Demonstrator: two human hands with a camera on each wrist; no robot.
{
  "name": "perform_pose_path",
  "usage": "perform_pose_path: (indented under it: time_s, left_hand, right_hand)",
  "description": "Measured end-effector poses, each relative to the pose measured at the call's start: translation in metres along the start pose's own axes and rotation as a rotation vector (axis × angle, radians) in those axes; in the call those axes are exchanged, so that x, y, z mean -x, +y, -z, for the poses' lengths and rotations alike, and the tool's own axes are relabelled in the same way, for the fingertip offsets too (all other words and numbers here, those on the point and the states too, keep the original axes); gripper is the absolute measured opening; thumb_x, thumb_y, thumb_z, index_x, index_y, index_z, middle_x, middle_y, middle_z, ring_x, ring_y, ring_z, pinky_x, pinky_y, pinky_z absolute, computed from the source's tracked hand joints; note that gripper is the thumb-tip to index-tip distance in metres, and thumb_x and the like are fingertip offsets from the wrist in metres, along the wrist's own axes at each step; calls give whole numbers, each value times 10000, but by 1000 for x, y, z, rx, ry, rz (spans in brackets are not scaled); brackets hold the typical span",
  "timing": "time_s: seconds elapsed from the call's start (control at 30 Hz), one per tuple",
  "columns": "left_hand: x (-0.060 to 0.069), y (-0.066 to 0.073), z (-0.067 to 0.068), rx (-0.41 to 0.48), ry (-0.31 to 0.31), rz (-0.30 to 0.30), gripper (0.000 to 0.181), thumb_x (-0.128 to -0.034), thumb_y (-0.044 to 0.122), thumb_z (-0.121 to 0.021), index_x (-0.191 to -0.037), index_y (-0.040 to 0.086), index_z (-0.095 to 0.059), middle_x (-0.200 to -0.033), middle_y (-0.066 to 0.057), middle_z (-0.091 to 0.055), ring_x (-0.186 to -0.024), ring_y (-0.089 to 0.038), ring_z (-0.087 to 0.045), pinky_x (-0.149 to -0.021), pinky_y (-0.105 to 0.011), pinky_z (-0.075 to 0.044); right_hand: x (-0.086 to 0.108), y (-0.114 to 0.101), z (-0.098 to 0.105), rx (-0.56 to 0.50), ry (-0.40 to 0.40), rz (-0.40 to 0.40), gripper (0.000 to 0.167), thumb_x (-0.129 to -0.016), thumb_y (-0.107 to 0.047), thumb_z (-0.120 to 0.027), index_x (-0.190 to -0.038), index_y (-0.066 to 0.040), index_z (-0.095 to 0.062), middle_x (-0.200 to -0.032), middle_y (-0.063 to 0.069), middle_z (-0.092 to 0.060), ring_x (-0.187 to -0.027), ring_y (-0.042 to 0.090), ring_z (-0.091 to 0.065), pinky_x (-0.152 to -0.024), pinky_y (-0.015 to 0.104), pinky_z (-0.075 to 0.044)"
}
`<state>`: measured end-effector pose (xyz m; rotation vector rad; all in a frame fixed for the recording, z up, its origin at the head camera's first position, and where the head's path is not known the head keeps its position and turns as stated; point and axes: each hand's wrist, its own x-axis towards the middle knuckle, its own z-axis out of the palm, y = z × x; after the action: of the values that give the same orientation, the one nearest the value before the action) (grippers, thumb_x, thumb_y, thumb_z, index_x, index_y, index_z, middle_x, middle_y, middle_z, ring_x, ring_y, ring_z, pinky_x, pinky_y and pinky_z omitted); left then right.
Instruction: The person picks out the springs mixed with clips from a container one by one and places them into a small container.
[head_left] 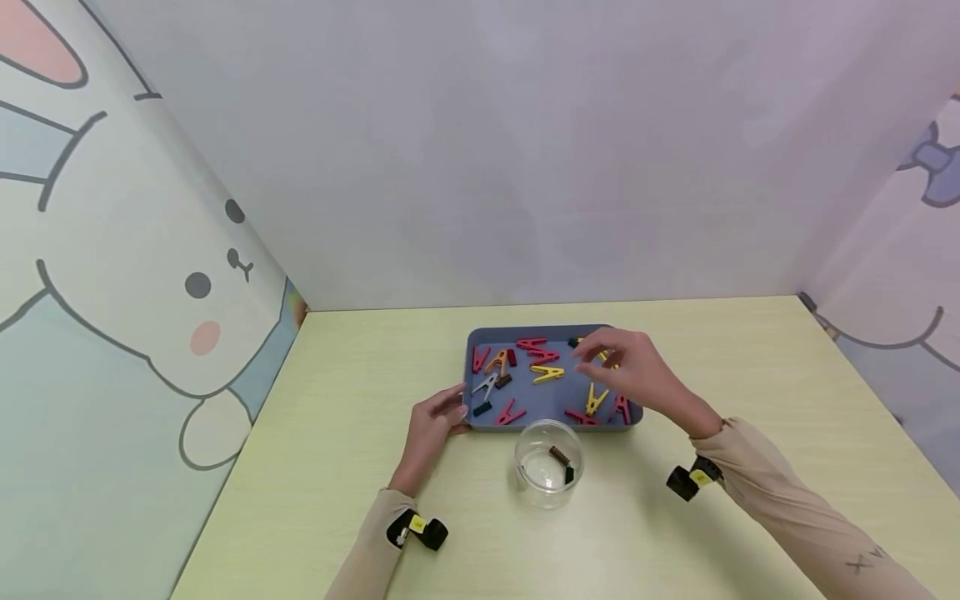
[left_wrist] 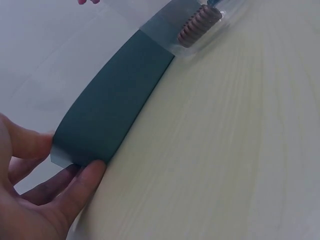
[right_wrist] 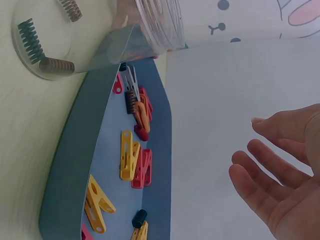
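Observation:
My left hand [head_left: 431, 425] [left_wrist: 47, 200] grips the left end of a blue-grey tray [head_left: 558, 403] [left_wrist: 107, 102] [right_wrist: 67, 175], thumb near the rim and fingers at the lower edge. Above the tray's right part is my right hand [head_left: 637, 371] [right_wrist: 285, 175], its fingers loosely bent and apart, holding nothing. Red, yellow [head_left: 596, 399], orange and grey clips [head_left: 486, 384] lie in the tray among several dark green and brown springs [head_left: 504, 381]. A clear round jar [head_left: 534, 475] stands by the tray's near side, with a green spring [right_wrist: 31, 41] and two brown springs [right_wrist: 57, 65] inside.
The pale wood-grain table [head_left: 360, 375] meets a plain light wall [head_left: 525, 167] behind the tray. Cartoon-printed panels [head_left: 135, 250] stand at the left and right sides.

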<state>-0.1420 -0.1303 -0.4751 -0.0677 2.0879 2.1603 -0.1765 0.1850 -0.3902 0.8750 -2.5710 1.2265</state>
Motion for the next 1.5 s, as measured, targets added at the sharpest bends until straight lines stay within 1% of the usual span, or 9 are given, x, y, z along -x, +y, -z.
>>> perform_pose_path:
  time_s: [0.17,0.37,0.53,0.67,0.83,1.03,1.27,1.37,1.5]
  left_hand:
    - [0,0,0,3,1,-2,430,-891,-37,-578,-1318,-26,-531,-1226,-286,-553,-1089,-387,-570,-823,-494,-533]
    - [0,0,0,2,2,3,432,-890,-29,-582,-1320,-21,-533,-1230,-278,-556,-1077,-380,-579,-824,-483,-536]
    - [0,1,0,2,-5,4,435,-893,-22,-584,-1324,-22,-527,-1228,-281,-555,-1067,-384,-582,-825,-491,-534]
    - [0,0,-1,2,-4,5,433,-894,-21,-584,-1323,-23,-527,-1227,-285,-553,-1069,-388,-581,-826,-498,-531]
    - [1,1,-1,2,0,-1,429,-895,-33,-575,-1321,-32,-525,-1230,-290,-549,-1081,-395,-573,-830,-506,-526]
    - [-1,1,-1,1,1,4,429,-895,-45,-566,-1322,-41,-520,-1230,-301,-544,-1074,-400,-574,-828,-508,-527]
    - [-11,-20,4,17,10,4,433,-895,-16,-589,-1325,3,-537,-1233,-272,-553,-1073,-373,-581,-809,-480,-542]
    - [-12,-24,3,1,26,-5,423,-896,-1,-597,-1317,31,-556,-1222,-248,-569,-1057,-340,-597,-786,-436,-559]
    - [-12,-25,2,-15,39,-22,412,-894,4,-599,-1303,43,-574,-1195,-225,-591,-1024,-302,-617,-755,-397,-572]
  right_hand:
    - [-1,8,0,7,20,-16,162,-813,-66,-734,-952,-144,-703,-932,-1,-665,-808,96,-617,-617,266,-528]
    - [-3,15,0,-4,30,-65,151,-821,-78,-730,-964,-118,-700,-950,15,-667,-822,113,-618,-647,270,-538]
    - [-6,24,0,-26,30,-101,143,-830,-96,-726,-970,-113,-702,-953,53,-673,-832,151,-624,-655,276,-548]
    - [-9,30,0,0,25,-110,141,-836,-105,-722,-975,-103,-702,-956,92,-676,-837,170,-627,-633,274,-535]
    - [-12,36,0,1,19,-128,144,-837,-111,-720,-978,-89,-704,-965,118,-677,-836,186,-627,-610,283,-531]
    - [-14,46,-2,-4,9,-163,151,-837,-118,-722,-983,-86,-706,-979,131,-676,-846,192,-631,-658,326,-536]
    - [-18,52,-6,7,13,-187,137,-827,-93,-727,-962,-81,-712,-957,112,-683,-841,202,-638,-677,345,-545]
    - [-20,53,-7,11,18,-196,129,-830,-88,-723,-957,-70,-715,-944,99,-681,-843,228,-639,-683,362,-550]
    - [-21,56,-10,8,14,-214,121,-832,-77,-717,-951,-55,-714,-938,98,-677,-841,254,-644,-696,404,-553]
